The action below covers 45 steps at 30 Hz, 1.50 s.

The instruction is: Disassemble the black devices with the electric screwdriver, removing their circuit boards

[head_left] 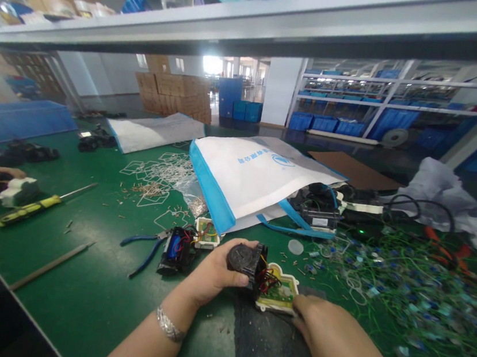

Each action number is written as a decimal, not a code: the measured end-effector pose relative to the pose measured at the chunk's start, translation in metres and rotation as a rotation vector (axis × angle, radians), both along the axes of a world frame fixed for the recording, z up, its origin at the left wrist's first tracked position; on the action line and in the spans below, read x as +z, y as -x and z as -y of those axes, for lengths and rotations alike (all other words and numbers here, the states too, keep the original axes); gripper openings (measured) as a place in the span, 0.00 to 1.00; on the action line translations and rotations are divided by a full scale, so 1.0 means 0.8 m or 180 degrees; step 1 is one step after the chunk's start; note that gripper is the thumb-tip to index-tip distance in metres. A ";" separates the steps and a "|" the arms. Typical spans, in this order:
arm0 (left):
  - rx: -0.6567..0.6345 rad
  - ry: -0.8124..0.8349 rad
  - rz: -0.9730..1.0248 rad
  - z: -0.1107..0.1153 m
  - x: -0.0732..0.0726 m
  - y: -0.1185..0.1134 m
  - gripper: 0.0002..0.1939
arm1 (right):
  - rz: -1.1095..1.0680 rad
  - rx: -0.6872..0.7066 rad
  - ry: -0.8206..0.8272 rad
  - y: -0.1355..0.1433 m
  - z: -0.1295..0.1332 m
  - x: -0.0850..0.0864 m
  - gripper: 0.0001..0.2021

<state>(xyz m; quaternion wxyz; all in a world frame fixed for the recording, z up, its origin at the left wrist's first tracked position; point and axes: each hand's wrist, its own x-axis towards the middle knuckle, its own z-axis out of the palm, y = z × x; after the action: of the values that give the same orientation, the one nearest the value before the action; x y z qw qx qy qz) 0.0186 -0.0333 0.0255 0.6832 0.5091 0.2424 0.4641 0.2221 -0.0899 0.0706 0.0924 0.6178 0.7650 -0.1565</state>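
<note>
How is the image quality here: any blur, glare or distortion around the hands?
Head view: left hand and black part reasonably sharp; right hand slightly soft; window blown out; shelf beam bowed by wide-angle distortion; edges smeared.

Both forearms come in from the near edge and angle toward the middle. The left hand (214,271) is raised slightly, back of the hand up, with a metal bracelet on the wrist; its fingers curl closed and the thumb lies over the top. The right hand (319,321) lies lower and flatter, just right of the left, palm down, fingers bent and pointing left.
</note>
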 end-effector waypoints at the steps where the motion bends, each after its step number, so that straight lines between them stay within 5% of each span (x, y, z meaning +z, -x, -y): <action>1: 0.0013 -0.0049 -0.0036 0.000 0.000 -0.001 0.30 | -0.0049 0.0045 0.0006 -0.002 0.000 0.000 0.09; 7: 0.0081 -0.0237 -0.0181 0.003 0.004 -0.008 0.28 | -0.0374 -0.0078 -0.0325 -0.013 -0.003 -0.002 0.24; 22: 0.0253 -0.0488 -0.0654 0.009 0.012 -0.005 0.27 | -0.0423 -0.0055 -0.0097 -0.014 -0.020 -0.032 0.47; 38: 0.0778 -0.0242 -0.1617 -0.007 0.011 0.012 0.25 | -0.1377 0.0256 -0.0674 -0.014 -0.019 -0.029 0.19; 41: 0.1360 -0.0841 -0.1814 -0.004 0.009 0.008 0.27 | -0.1425 0.0243 -0.0653 -0.014 -0.017 -0.028 0.15; 43: 0.2110 -0.1587 -0.2020 0.006 0.011 0.001 0.24 | -0.1508 0.0261 -0.0676 -0.015 -0.017 -0.029 0.15; 45: 0.2448 -0.2401 -0.2209 0.021 0.014 -0.010 0.17 | -0.1606 0.0277 -0.0712 -0.016 -0.019 -0.030 0.15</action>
<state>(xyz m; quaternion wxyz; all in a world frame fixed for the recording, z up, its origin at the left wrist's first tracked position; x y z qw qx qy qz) 0.0267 -0.0504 0.0368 0.1235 0.7118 0.4349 0.5376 0.2349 -0.0751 0.0463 -0.1630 0.5323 0.8022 -0.2158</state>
